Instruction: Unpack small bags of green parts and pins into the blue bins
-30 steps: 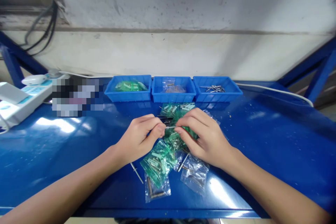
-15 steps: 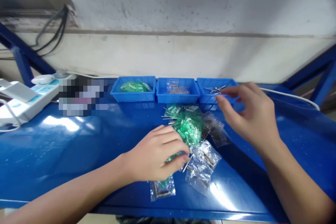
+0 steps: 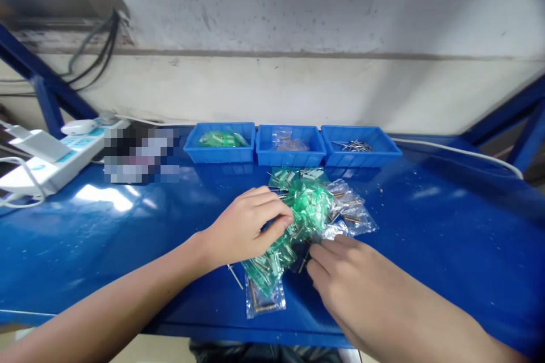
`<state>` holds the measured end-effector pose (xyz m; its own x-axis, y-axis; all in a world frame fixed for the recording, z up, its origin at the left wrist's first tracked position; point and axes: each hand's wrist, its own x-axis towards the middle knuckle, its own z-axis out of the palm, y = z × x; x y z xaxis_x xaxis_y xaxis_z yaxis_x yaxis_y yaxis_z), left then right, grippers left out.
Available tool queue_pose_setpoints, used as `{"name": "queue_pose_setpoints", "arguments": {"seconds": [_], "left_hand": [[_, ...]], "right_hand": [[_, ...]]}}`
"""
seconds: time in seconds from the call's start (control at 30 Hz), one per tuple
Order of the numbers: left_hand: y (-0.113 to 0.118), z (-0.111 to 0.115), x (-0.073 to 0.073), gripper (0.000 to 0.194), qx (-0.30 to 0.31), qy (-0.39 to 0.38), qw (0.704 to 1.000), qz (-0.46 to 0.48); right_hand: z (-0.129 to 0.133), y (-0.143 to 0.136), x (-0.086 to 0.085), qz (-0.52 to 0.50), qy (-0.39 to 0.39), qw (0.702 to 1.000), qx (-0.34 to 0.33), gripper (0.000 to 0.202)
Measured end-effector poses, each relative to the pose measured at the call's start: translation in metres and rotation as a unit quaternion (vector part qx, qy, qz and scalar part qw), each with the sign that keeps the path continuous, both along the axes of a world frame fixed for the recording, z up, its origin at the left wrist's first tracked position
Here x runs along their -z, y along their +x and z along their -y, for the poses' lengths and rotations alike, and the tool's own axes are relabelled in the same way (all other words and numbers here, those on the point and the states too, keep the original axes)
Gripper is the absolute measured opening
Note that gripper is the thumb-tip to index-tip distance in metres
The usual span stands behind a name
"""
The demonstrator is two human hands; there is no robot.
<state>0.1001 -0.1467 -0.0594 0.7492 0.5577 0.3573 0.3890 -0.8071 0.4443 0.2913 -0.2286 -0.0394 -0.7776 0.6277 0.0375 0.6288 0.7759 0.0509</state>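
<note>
A loose pile of green plastic bags [image 3: 313, 207] with small metal parts inside lies at the middle of the blue table. My left hand [image 3: 251, 221] is over the pile's left side, thumb and fingers drawn together; whatever they pinch is hidden. My right hand [image 3: 351, 275] reaches down to the pile's near right side, its fingers curled over clear bags, and its fingertips are hidden. A thin metal pin [image 3: 304, 261] lies just left of those fingers. Another pin [image 3: 235, 277] lies below my left hand, beside a clear bag [image 3: 264, 298] of brown metal pieces.
Three blue bins line the wall: the left bin [image 3: 219, 154] has green bags, the middle bin [image 3: 290, 157] clear bags, the right bin [image 3: 361, 159] loose metal pins. A white power strip [image 3: 55, 167] with plugs and a blurred-out object [image 3: 140, 156] are at left.
My right hand has come from the right bin down to the near right side of the pile. My left hand has shifted slightly up and left, uncovering green bags and a pin.
</note>
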Motion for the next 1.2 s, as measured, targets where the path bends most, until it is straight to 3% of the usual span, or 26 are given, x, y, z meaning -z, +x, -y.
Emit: {"name": "queue_pose_setpoints", "arguments": {"seconds": [0.1,0.27,0.4,0.57,0.67,0.77,1.0,1.1,1.2], "left_hand": [[-0.001,0.000,-0.002,0.016,0.002,0.007,1.000,0.008],[-0.003,0.004,-0.006,0.014,0.012,0.006,0.998,0.066],[-0.003,0.008,-0.004,0.020,-0.002,-0.001,0.995,0.102],[0.000,0.009,0.000,0.018,-0.085,-0.001,0.985,0.150],[0.000,0.007,-0.001,0.012,-0.106,-0.017,0.981,0.161],[-0.002,0.006,-0.004,0.013,-0.090,-0.030,0.983,0.156],[-0.003,0.005,-0.006,0.004,-0.025,-0.077,0.991,0.108],[-0.001,0.005,-0.004,0.005,-0.032,-0.105,0.987,0.114],[0.000,0.004,-0.002,0.013,-0.050,-0.122,0.981,0.143]], "right_hand": [[0.002,0.008,-0.012,-0.044,-0.037,0.998,0.001,0.011],[-0.014,0.026,-0.031,-0.216,-0.124,0.961,0.124,0.012],[-0.034,0.018,-0.017,-0.375,-0.167,0.895,0.176,0.009],[-0.039,-0.005,0.012,-0.523,-0.269,0.780,0.213,0.011],[-0.036,-0.013,0.017,-0.577,-0.262,0.742,0.220,0.011],[-0.035,-0.015,0.018,-0.588,-0.232,0.741,0.225,0.010],[-0.032,-0.014,0.021,-0.503,-0.117,0.830,0.209,0.006],[-0.032,-0.013,0.020,-0.497,-0.106,0.837,0.205,0.006],[-0.034,-0.013,0.019,-0.511,-0.121,0.825,0.209,0.005]]}}
